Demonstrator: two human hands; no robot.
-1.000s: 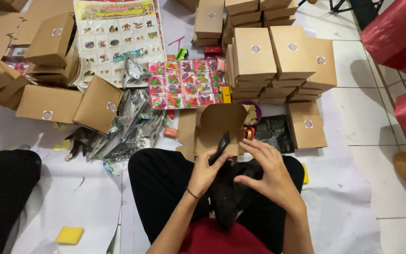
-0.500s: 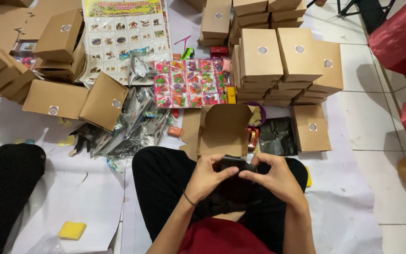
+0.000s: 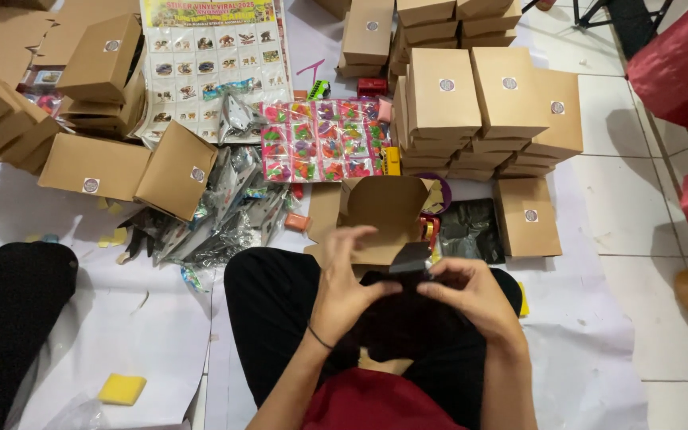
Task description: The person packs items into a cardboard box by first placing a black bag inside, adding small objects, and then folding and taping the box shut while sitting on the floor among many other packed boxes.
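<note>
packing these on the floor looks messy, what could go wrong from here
The small dark packet sits only in the fingertips of both hands, left hand and right hand, so it could slip onto the lap. The open brown box stands crowded by loose packets, so things could get mixed.

A small dark, glossy packet (image 3: 410, 259) is pinched between the fingertips of both hands, held tilted above the person's lap. Just beyond it, an open brown cardboard box (image 3: 381, 215) lies on the floor, flap raised.
</note>
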